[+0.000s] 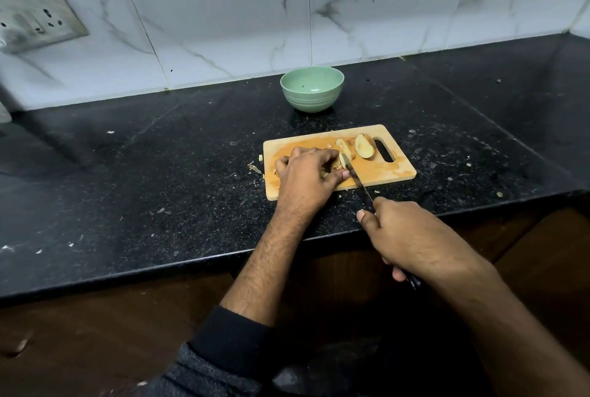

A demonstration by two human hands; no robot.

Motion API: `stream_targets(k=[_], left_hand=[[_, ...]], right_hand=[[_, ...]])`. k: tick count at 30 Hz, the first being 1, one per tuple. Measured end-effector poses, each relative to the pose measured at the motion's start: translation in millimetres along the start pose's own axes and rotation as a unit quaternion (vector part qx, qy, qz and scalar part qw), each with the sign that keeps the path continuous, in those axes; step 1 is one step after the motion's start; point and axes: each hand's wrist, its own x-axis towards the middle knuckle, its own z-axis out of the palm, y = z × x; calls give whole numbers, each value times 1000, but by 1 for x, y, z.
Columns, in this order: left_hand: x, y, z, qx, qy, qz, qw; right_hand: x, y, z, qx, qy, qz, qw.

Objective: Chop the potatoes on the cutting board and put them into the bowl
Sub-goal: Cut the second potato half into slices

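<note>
Head view. Black speckled stone counter [159, 173], scattered pale crumbs; white marbled tile wall [223, 13] behind, grimy socket plate [35, 10] upper left. Wooden cutting board [396, 170] near the front edge, wet orange stain across it. Left hand [306, 176] curled over a potato piece [343, 158] on the board. Right hand [412, 237] grips the knife [359, 182], blade at that piece. Potato half [364, 146] by the handle slot. Green bowl [311, 88] beyond the board, near the wall.
</note>
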Motion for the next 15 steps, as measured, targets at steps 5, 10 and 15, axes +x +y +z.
stream_targets(k=[5, 10, 15], left_hand=[[-4, 2, -3, -17, 1, -6, 1000], [-4, 3, -3, 18, -6, 8, 1000], [-5, 3, -2, 10, 1, 9, 1000]], right_hand=[[1, -2, 1, -50, 33, 8, 998], [-2, -5, -1, -69, 44, 6, 997], [-9, 0, -6, -33, 45, 15, 998]])
